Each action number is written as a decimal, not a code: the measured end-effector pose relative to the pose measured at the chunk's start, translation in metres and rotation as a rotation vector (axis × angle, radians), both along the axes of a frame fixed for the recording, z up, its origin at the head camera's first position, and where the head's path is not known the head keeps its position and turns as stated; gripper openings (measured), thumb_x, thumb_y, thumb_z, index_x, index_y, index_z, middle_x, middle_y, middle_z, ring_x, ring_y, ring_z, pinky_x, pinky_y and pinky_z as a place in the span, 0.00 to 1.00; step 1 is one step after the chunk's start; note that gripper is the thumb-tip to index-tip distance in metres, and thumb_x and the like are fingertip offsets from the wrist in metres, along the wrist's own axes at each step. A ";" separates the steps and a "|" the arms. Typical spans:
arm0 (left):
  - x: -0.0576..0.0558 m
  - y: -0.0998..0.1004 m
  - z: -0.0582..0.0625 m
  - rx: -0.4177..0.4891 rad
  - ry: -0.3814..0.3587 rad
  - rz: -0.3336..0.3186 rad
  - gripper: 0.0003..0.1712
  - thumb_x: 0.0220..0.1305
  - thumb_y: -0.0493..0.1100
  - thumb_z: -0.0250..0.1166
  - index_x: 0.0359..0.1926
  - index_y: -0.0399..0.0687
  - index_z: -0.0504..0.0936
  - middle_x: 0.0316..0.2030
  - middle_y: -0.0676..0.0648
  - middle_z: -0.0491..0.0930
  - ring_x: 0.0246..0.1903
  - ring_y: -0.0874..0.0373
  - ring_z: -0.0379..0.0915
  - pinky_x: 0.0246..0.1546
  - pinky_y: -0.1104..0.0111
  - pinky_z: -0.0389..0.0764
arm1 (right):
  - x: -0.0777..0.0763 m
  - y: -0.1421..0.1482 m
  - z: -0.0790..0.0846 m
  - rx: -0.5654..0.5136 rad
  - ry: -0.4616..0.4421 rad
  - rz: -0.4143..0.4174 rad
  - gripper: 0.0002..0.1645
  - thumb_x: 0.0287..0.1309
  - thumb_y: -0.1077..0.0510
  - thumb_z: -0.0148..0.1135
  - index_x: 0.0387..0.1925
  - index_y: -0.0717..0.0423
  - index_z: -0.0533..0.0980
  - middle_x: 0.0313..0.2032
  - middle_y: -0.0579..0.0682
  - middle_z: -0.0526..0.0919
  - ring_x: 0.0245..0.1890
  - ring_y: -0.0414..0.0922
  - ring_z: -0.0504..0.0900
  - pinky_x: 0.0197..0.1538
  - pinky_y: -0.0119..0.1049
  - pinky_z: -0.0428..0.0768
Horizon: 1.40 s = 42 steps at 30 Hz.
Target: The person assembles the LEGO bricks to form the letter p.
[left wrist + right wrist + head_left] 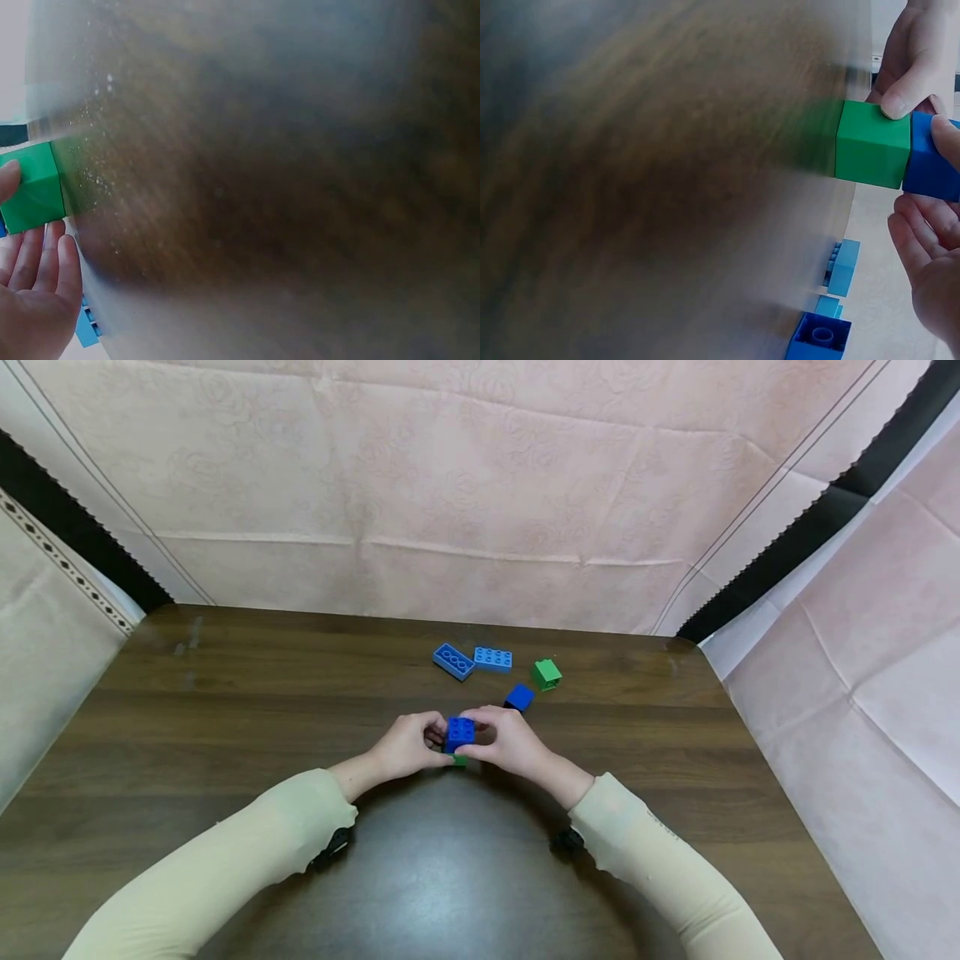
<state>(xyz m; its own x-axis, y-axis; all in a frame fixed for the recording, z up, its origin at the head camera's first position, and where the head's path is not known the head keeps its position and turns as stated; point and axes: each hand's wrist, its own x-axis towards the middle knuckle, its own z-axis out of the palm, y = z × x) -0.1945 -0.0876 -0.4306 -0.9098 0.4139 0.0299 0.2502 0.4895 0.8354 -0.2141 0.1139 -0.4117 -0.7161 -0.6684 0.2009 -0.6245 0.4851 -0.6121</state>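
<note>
Near the table's middle, a dark blue square toy brick [460,733] sits on top of a green brick [460,761]. My right hand [513,743] holds the blue brick between thumb and fingers. From the other side my left hand [405,745] grips the green brick, its thumb pressed on one face. In the right wrist view the green brick [871,146] stands against the table, and the blue brick [924,161] lines up with it, a thin seam between them. The left wrist view shows the green brick [34,195] with fingers at its far side.
Just past my right hand lies another dark blue brick [519,697], its hollow underside showing in the right wrist view. Farther back are a green brick [547,674] and two long blue bricks, one angled [453,662], one straight [492,659]. Pale cloth [450,485] hangs behind the wooden table [247,693].
</note>
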 end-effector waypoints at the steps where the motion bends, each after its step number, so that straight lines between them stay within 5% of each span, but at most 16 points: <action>1: 0.000 0.000 0.000 0.000 -0.001 0.000 0.17 0.48 0.39 0.73 0.38 0.39 0.77 0.37 0.43 0.82 0.37 0.55 0.78 0.43 0.63 0.81 | 0.000 0.000 0.000 0.002 0.005 0.001 0.22 0.49 0.54 0.70 0.46 0.57 0.78 0.40 0.52 0.83 0.40 0.44 0.82 0.48 0.35 0.81; 22: -0.004 0.003 -0.005 -0.020 -0.017 -0.006 0.18 0.48 0.40 0.73 0.38 0.40 0.76 0.37 0.44 0.81 0.37 0.57 0.77 0.43 0.64 0.81 | 0.001 0.003 0.011 0.150 0.004 -0.017 0.28 0.49 0.48 0.70 0.51 0.56 0.76 0.47 0.50 0.81 0.48 0.45 0.77 0.51 0.39 0.79; 28: -0.004 0.004 -0.002 -0.019 -0.026 -0.012 0.18 0.48 0.39 0.73 0.38 0.40 0.76 0.38 0.44 0.81 0.38 0.56 0.77 0.44 0.63 0.81 | -0.004 0.006 0.021 0.060 -0.048 0.007 0.29 0.48 0.51 0.71 0.52 0.57 0.76 0.47 0.51 0.81 0.49 0.48 0.75 0.51 0.44 0.77; 36: -0.006 0.002 0.000 -0.030 -0.026 -0.013 0.18 0.48 0.39 0.73 0.38 0.40 0.76 0.37 0.44 0.81 0.38 0.57 0.77 0.43 0.64 0.81 | -0.008 0.005 0.017 0.038 -0.080 0.059 0.23 0.51 0.52 0.69 0.49 0.54 0.78 0.44 0.49 0.82 0.43 0.42 0.75 0.43 0.31 0.77; 42: -0.004 0.000 -0.002 -0.015 -0.011 -0.017 0.17 0.47 0.39 0.74 0.37 0.40 0.76 0.36 0.44 0.81 0.36 0.57 0.77 0.42 0.65 0.81 | -0.006 -0.001 0.014 0.026 -0.041 0.062 0.20 0.51 0.53 0.68 0.47 0.55 0.79 0.42 0.48 0.83 0.44 0.42 0.74 0.45 0.33 0.78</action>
